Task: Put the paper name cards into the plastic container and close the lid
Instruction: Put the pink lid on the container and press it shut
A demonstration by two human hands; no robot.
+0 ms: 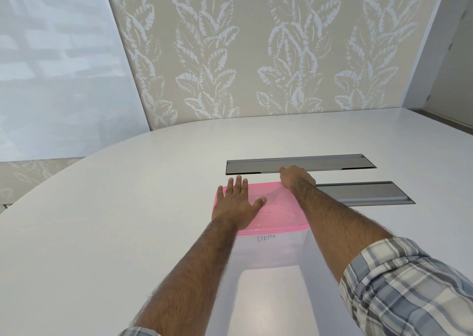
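Observation:
A clear plastic container (271, 251) stands on the white table, with a pink translucent lid (279, 213) lying on top of it. Handwriting on a paper card (266, 238) shows through the near wall, just under the lid. My left hand (236, 202) lies flat on the lid's left half, fingers spread and pointing away from me. My right hand (297, 178) rests over the lid's far right corner, fingers curled down past the edge, one finger pointing left.
Two grey metal cable hatches are set flush in the white table (128, 207): a long hatch (299, 163) just beyond the container and a shorter hatch (363, 192) to its right. A leaf-patterned wall stands behind the table's far edge.

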